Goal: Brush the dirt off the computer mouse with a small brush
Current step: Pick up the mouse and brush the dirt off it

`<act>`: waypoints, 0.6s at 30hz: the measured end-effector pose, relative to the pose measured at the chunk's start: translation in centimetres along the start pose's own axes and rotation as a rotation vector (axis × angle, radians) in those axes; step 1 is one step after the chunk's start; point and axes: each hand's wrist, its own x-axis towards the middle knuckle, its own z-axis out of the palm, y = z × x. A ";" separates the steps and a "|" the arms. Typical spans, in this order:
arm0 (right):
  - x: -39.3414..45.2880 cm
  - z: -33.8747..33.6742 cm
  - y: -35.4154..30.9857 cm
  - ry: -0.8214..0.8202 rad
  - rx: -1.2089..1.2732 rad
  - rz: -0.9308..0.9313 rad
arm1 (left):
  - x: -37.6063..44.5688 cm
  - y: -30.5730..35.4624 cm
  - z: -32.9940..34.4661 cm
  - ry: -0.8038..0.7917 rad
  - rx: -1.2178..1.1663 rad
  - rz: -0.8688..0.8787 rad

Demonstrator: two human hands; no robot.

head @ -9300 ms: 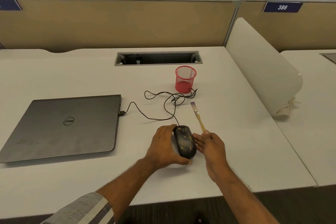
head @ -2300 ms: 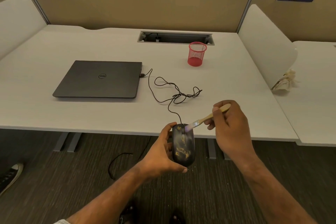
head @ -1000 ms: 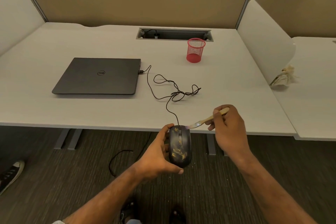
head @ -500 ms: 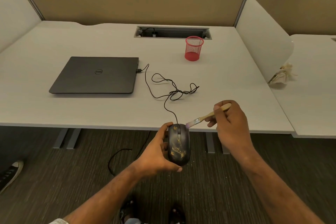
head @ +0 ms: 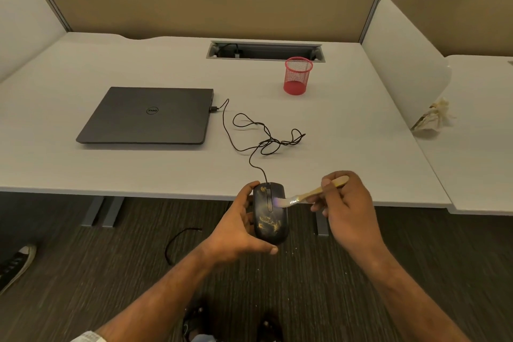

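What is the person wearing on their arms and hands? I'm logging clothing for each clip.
Both forearms are bare, with no gloves, and no watch, ring or bracelet visible on the left hand or the right hand. The only clothing in view is a light, finely striped sleeve pushed up high on the left arm, at the bottom edge. No sleeve shows on the right arm.

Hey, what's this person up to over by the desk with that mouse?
They are cleaning a black wired computer mouse. The left hand holds it out past the edge of the white desk, above the carpet. The right hand holds a small wooden-handled brush, its bristles on the mouse's front near the wheel. Yellowish dirt shows on the mouse's back half.
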 end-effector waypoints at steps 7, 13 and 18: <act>-0.6 -0.9 -0.3 0.087 0.045 -0.083 | 0.1 0.2 -0.3 0.022 0.018 -0.007; -1.1 -0.8 0.2 0.054 -0.047 -0.105 | 0.4 0.6 -0.4 0.030 -0.002 -0.023; -1.5 -1.0 -0.4 0.053 0.064 -0.159 | 0.7 0.7 -0.4 0.033 0.005 -0.028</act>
